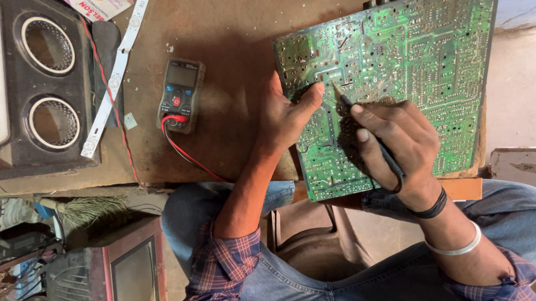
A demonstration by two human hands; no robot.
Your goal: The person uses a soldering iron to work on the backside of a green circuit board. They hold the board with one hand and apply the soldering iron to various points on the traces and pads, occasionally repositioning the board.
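A large green circuit board (419, 56) lies solder side up on a brown wooden table (228, 39). My left hand (287, 117) grips the board's left edge, thumb pressed on its surface. My right hand (392, 143) holds a thin black probe (368, 132) like a pen, and the probe's tip touches the board just right of my left thumb. A dark digital multimeter (180, 94) rests on the table to the left, with red and black leads running from it toward the table's front edge.
A speaker box (46, 87) with two round openings stands at the far left, beside a white LED strip (114, 79). Below the table sit a small old television (127, 274) and a brush. My jeans-clad knees are under the board.
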